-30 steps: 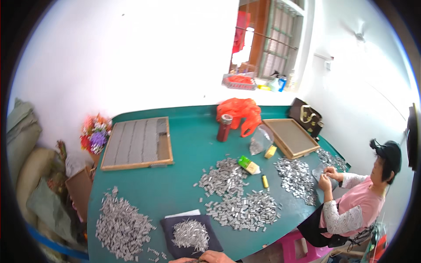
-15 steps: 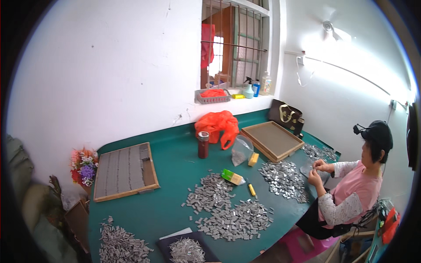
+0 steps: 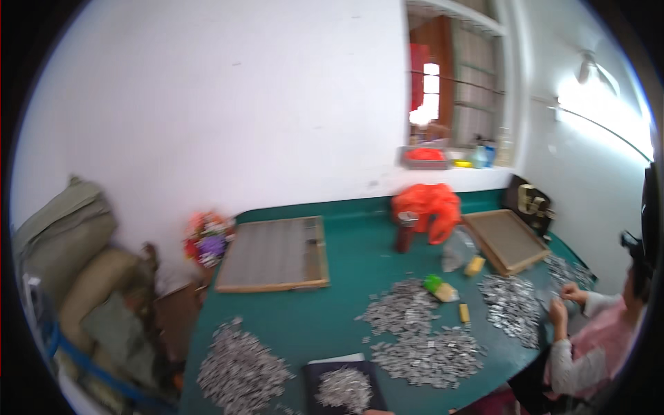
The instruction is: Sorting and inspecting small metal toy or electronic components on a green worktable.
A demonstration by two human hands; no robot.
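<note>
At the lower edge, beside the dark pad (image 3: 312,387), a skin-coloured sliver shows that looks like the edge of my right hand (image 3: 380,413); its fingers are hidden. My left hand is out of view. The pad bears a heap of thin, shiny metal pieces (image 3: 344,389), with a white sheet (image 3: 337,358) behind it. To the left lies a large pile of small grey metal parts (image 3: 242,370). Two adjoining piles of grey parts, a far one (image 3: 404,308) and a near one (image 3: 429,356), lie to the right. The picture is blurred by motion.
A wood-framed tray (image 3: 273,287) filled with grey rows lies on the green table (image 3: 332,332). Farther off stand a dark red flask (image 3: 405,235), a red plastic bag (image 3: 425,207) and another tray (image 3: 508,238). A co-worker (image 3: 588,353) sits right, both hands raised over parts. Sacks (image 3: 69,228) fill the left.
My view has swung left, so the table and all on it sit farther right. More sacks and a blue bar show at left. The skin-coloured sliver has appeared at the lower edge.
</note>
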